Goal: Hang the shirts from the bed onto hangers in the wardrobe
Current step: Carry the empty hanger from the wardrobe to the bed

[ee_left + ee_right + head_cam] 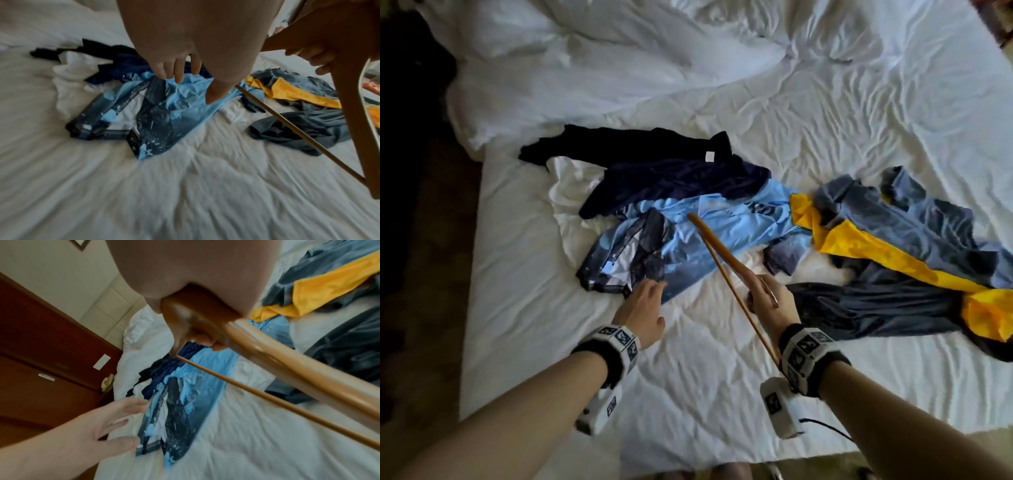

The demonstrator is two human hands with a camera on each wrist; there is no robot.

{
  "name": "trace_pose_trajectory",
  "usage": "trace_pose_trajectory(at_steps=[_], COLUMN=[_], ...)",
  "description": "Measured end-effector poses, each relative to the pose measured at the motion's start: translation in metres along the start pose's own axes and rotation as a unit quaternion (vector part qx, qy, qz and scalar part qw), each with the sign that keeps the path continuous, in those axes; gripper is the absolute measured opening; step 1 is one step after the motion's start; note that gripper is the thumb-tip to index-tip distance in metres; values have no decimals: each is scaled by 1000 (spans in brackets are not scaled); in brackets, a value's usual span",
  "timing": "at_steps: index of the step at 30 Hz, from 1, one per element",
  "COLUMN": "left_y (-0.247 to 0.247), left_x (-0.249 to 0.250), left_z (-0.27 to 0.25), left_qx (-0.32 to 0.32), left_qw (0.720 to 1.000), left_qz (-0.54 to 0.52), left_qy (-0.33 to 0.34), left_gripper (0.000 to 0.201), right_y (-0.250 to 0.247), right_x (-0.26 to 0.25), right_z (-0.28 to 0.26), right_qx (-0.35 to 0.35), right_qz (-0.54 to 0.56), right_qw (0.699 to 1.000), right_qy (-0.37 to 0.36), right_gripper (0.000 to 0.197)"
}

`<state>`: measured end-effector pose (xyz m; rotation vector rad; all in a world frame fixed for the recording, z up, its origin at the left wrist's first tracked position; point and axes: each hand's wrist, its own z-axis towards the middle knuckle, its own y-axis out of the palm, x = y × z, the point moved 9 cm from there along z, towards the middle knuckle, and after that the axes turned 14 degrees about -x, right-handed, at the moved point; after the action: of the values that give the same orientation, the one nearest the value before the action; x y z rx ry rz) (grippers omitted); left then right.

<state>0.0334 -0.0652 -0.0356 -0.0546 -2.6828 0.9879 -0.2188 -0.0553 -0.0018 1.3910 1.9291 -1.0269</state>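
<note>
A light blue shirt with dark speckled panels (688,236) (162,120) (180,404) lies crumpled on the white bed (688,359). My left hand (643,305) (185,76) (115,423) hovers open with spread fingers at its near edge. My right hand (770,298) (197,331) grips a wooden hanger (722,253) (347,91) (287,363) at its middle, and the hanger slants over the blue shirt. Navy shirts (654,161) lie behind it. A grey-and-yellow shirt (893,240) (292,91) sprawls to the right.
A rumpled white duvet (585,51) covers the far side of the bed. Dark floor (424,257) runs along the bed's left edge. A reddish wooden cabinet (41,353) stands beside the bed in the right wrist view.
</note>
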Motion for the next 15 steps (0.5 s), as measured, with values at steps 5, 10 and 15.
trace_pose_trajectory(at_steps=[5, 10, 15], left_y=[28, 46, 58], left_x=[-14, -21, -28], left_z=[77, 138, 170], left_qx=[-13, -28, -39], left_qw=[999, 997, 988], left_qz=[43, 58, 119], left_qy=[-15, -44, -91], left_gripper=[67, 63, 48], right_y=[20, 29, 26], right_x=[37, 89, 100], right_z=[51, 84, 98], right_qx=[27, 36, 33], right_qz=[-45, -21, -4], right_qw=[999, 998, 998], right_qy=[-14, 37, 50], right_gripper=[36, 48, 44])
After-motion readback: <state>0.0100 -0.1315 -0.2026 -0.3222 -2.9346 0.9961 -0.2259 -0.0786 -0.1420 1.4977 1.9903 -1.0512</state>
